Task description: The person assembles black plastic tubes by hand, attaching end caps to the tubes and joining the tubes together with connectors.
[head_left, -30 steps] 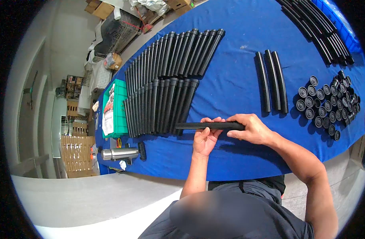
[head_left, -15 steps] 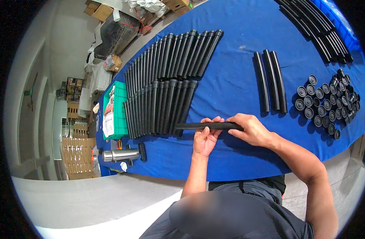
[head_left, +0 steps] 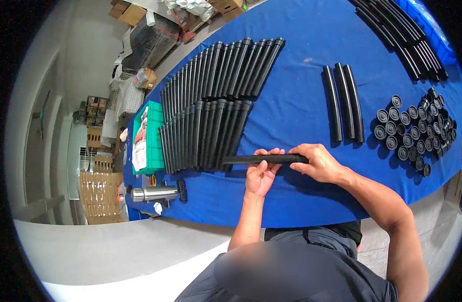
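A black tube [head_left: 241, 159] lies level across both hands, just above the blue cloth. My left hand [head_left: 262, 173] is closed around its middle from below, thumb on the near side. At the right end, my right hand [head_left: 317, 162] grips the tube with its fingers over the top, where a wider cap-like end shows partly. Past the tube's left end, capped black tubes [head_left: 205, 136] lie side by side in two rows. Three loose black tubes [head_left: 343, 103] rest beyond my right hand. Many round black caps [head_left: 404, 118] stand in a cluster to the right.
A green crate [head_left: 154, 136] with papers stands at the left, near a steel flask [head_left: 154, 194] and a black brush-like item [head_left: 182, 191]. More black tubes [head_left: 399, 40] lie at the far right beside a blue bin [head_left: 432, 30]. Blue cloth [head_left: 296, 75] covers the table.
The right hand's fingers have shifted slightly on the tube's right end, showing more of the wider end. The tube and left hand stay nearly in place.
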